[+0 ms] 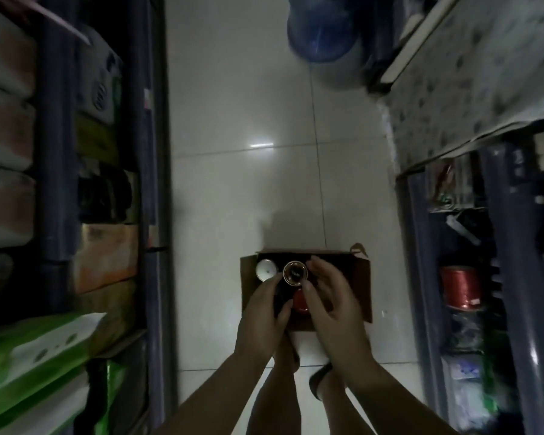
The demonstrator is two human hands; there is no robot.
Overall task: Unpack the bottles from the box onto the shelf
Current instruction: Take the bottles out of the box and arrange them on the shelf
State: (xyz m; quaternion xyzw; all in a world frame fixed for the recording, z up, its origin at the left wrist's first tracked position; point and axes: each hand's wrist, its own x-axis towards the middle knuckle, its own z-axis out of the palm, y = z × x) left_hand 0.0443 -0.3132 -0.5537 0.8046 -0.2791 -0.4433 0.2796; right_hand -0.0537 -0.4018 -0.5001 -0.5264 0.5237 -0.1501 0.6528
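Observation:
An open brown cardboard box (363, 290) stands on the tiled floor between two shelf units. A dark bottle with a gold-rimmed cap (294, 273) is above the box, gripped from the left by my left hand (263, 312). My right hand (330, 296) curls around the bottle's right side, fingers bent; whether it touches the bottle I cannot tell. Inside the box a white-capped bottle (266, 270) stands at the back left, and a red cap (300, 302) shows between my hands. The bottle's body is hidden by my hands.
A dark shelf unit (151, 183) with cartons and green packs lines the left. Another shelf unit (500, 246) on the right holds a red spool (460, 287) and mixed goods. A blue water jug (322, 29) stands on the floor ahead. My feet are below the box.

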